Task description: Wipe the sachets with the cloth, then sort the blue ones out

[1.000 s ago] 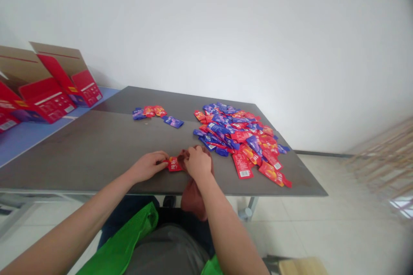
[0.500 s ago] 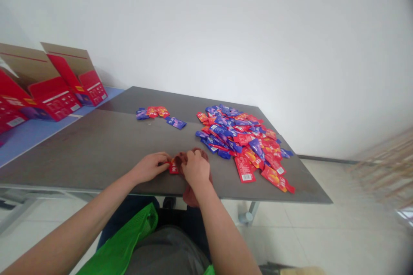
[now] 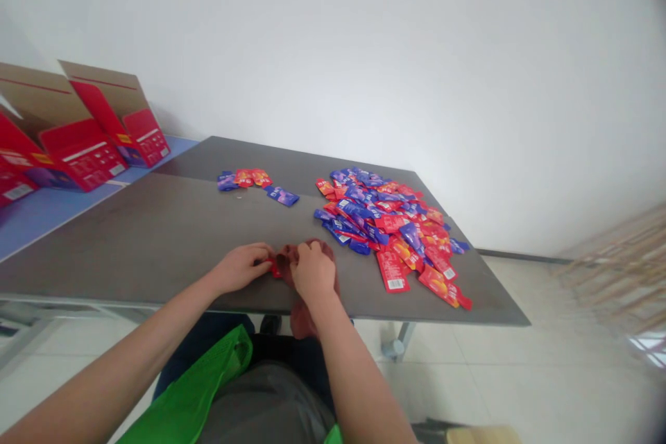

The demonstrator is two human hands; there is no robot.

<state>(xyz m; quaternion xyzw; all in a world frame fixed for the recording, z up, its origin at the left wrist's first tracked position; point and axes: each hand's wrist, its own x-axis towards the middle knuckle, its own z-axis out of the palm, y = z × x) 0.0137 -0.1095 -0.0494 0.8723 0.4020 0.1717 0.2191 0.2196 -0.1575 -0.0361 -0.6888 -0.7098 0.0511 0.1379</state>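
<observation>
Near the table's front edge, my left hand (image 3: 242,267) pinches the end of a small red sachet (image 3: 275,268). Just to the right, my right hand (image 3: 313,270) is closed on a reddish-brown cloth (image 3: 302,322), pressing it against the sachet. Part of the cloth hangs over the table edge, and it hides most of the sachet. To the right of my hands lies a heap of red and blue sachets (image 3: 388,223), printed with fruit pictures. A small group of orange-red sachets (image 3: 253,177) and blue sachets (image 3: 282,195) lies farther back on the left.
The dark grey table (image 3: 156,243) stands by a white wall. Open red cardboard boxes (image 3: 83,152) stand on a blue surface (image 3: 180,148) to the left. A wooden slatted thing (image 3: 619,270) stands on the floor at the far right.
The cloth in my right hand has shifted slightly, and less of the red sachet shows now. My left hand keeps its pinch. The whole view has moved a little.
</observation>
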